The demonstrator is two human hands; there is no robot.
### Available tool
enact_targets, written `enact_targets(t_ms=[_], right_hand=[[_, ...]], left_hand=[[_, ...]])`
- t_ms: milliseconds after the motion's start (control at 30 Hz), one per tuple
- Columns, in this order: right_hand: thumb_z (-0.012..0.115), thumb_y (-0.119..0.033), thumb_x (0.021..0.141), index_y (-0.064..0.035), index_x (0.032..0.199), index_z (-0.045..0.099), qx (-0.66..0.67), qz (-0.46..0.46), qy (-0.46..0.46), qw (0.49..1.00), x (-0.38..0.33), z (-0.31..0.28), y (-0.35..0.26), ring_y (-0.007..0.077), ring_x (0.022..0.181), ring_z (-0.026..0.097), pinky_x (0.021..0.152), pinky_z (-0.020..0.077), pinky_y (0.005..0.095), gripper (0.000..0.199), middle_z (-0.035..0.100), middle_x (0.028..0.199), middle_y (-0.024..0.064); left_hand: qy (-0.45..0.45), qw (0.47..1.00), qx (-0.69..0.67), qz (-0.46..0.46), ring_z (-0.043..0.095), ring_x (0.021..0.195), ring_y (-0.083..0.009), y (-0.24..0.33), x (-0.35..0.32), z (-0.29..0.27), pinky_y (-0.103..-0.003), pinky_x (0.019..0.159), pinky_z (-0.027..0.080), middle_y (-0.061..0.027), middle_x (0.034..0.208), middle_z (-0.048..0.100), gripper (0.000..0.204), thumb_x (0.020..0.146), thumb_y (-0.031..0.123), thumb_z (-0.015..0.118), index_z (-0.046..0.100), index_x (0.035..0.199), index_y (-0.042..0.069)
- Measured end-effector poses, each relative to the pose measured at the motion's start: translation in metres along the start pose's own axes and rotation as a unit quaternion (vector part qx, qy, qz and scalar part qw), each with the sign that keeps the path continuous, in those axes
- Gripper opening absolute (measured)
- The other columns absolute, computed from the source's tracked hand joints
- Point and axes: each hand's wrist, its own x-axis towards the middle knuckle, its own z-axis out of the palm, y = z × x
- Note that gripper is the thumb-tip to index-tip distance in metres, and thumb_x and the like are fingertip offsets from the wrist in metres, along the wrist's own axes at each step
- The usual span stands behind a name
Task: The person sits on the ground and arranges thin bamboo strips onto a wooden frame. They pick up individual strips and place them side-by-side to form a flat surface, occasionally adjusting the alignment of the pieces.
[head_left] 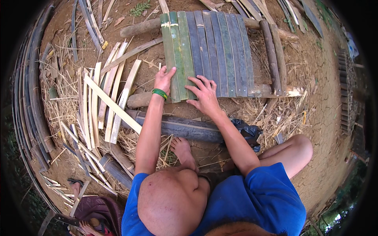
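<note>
A row of flat bamboo slats point(215, 51) lies side by side across two round poles. Those at the left end are green, the others dark grey-blue. My left hand point(162, 83), with a green band at its wrist, is at the left edge of the outermost green slat point(169, 59). Its thumb rests over the slat and the other fingers curl at the edge, partly hidden. My right hand point(205, 95) lies open with fingers spread, their tips touching the green slats near their lower ends.
Pale split bamboo strips point(115, 92) lie piled at the left over straw. A dark bamboo pole point(177, 126) crosses before my bare foot point(184, 152), with a black plastic bag point(247, 133) beside it. Lower left, another person's hand point(87, 229) is near a large blade point(67, 220).
</note>
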Motion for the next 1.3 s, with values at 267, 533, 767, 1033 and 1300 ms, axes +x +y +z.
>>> enact_targets(t_ms=[267,533,767,1033,1300], right_hand=[[0.089,-0.026,0.060,-0.0174,0.120,0.066,0.002,0.001,-0.003,1.000,0.000,0.000,-0.004,0.0298,0.136,0.039,0.107,0.0262,0.0512,0.065,0.049,0.143,0.0015],[0.086,-0.039,0.065,-0.0145,0.121,0.065,0.023,0.003,0.052,0.998,-0.007,0.007,-0.007,0.0286,0.137,0.040,0.112,0.0225,0.0541,0.064,0.050,0.141,0.0056],[0.075,-0.040,0.080,-0.0101,0.118,0.066,-0.023,0.049,0.196,0.979,-0.010,-0.024,0.013,0.0315,0.130,0.047,0.114,0.0201,0.0577,0.050,0.055,0.133,0.0116],[0.063,-0.053,0.087,-0.0153,0.145,0.046,-0.406,0.384,0.335,0.758,-0.051,-0.143,0.192,0.0396,0.133,0.042,0.114,0.0212,0.0613,0.071,0.046,0.140,0.0221],[0.052,-0.073,0.086,-0.0248,0.152,0.038,-0.273,0.499,0.230,0.790,-0.060,-0.163,0.218,0.0433,0.123,0.050,0.102,0.0347,0.0584,0.083,0.052,0.132,0.0277]], left_hand=[[0.045,0.996,0.069,0.019,0.067,0.091,-0.0173,0.003,-0.003,0.002,-0.029,0.082,0.053,-0.0121,0.109,0.070,0.047,0.094,0.024,0.069,0.053,0.129,-0.004],[0.056,0.829,0.554,0.048,0.068,0.089,-0.0342,0.021,-0.039,-0.017,-0.042,0.081,0.050,-0.0216,0.089,0.071,0.063,0.096,0.057,0.052,0.069,0.101,-0.003],[-0.007,0.706,0.708,0.015,0.066,0.092,-0.0448,0.015,-0.058,0.000,-0.052,0.084,0.050,-0.0290,0.091,0.069,0.080,0.085,0.075,0.049,0.073,0.092,-0.002],[0.022,0.668,0.734,0.122,0.066,0.083,-0.0450,-0.003,-0.064,-0.005,-0.053,0.077,0.050,-0.0287,0.083,0.068,0.077,0.083,0.072,0.055,0.072,0.081,-0.003],[0.040,0.638,0.755,0.148,0.066,0.076,-0.0463,-0.006,-0.063,-0.012,-0.053,0.073,0.051,-0.0300,0.073,0.065,0.076,0.085,0.070,0.054,0.070,0.076,-0.004]])
